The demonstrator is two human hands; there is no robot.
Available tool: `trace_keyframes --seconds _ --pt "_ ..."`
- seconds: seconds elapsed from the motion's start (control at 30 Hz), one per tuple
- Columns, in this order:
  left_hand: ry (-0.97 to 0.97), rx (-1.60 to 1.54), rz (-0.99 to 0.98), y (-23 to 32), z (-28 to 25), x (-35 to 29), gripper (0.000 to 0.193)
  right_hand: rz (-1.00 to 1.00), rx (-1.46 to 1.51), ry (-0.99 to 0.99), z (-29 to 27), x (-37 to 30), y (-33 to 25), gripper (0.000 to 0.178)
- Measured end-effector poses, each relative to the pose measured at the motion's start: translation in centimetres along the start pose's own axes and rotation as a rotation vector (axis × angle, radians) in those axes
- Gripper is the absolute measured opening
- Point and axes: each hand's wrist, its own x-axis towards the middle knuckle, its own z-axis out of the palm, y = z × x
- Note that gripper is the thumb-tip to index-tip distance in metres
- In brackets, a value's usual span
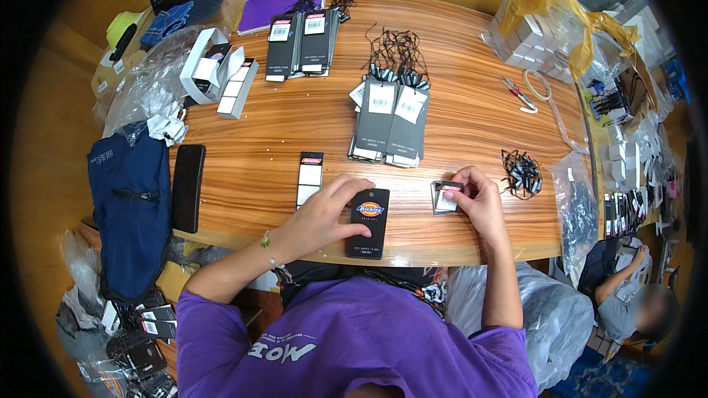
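Note:
My left hand (324, 210) grips a black hang tag (369, 236) by its sides at the table's front edge, the thumb lying on its face. My right hand (481, 203) pinches a small dark tag with a white label (448, 199) between thumb and fingers, a little to the right. Just beyond my left hand lies a narrow dark strip with white label panels (310, 171), partly covered by the hand. Two piles of grey hang tags (378, 121) with black strings stand farther back. A tangle of black cords (522, 175) sits to the right of my right hand.
More tag stacks (316, 44) stand at the back, near a box of tags (198, 70). A black phone (188, 188) and navy bag (133, 206) lie left. Snips (519, 94) and bagged white boxes (527, 40) are right. Another person (627, 309) sits at lower right.

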Motion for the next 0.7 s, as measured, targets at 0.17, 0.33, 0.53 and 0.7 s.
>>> trace_keyframes --seconds 0.17,0.33,0.53,0.7 --pt "0.006 -0.82 -0.22 -0.6 0.9 0.5 0.03 0.055 0.274 -0.036 -0.5 0.1 -0.2 0.01" --pt "-0.007 -0.772 -0.349 0.7 0.1 0.1 0.03 -0.075 0.42 -0.143 2.5 -2.6 -4.7 0.016" --pt "0.082 -0.808 -0.201 1.8 1.3 0.4 0.032 -0.188 0.324 -0.025 6.4 -3.0 -5.9 0.02" --pt "0.239 -0.796 -0.138 1.4 1.2 0.1 0.03 -0.214 0.031 0.416 0.0 -1.4 -2.4 0.015"
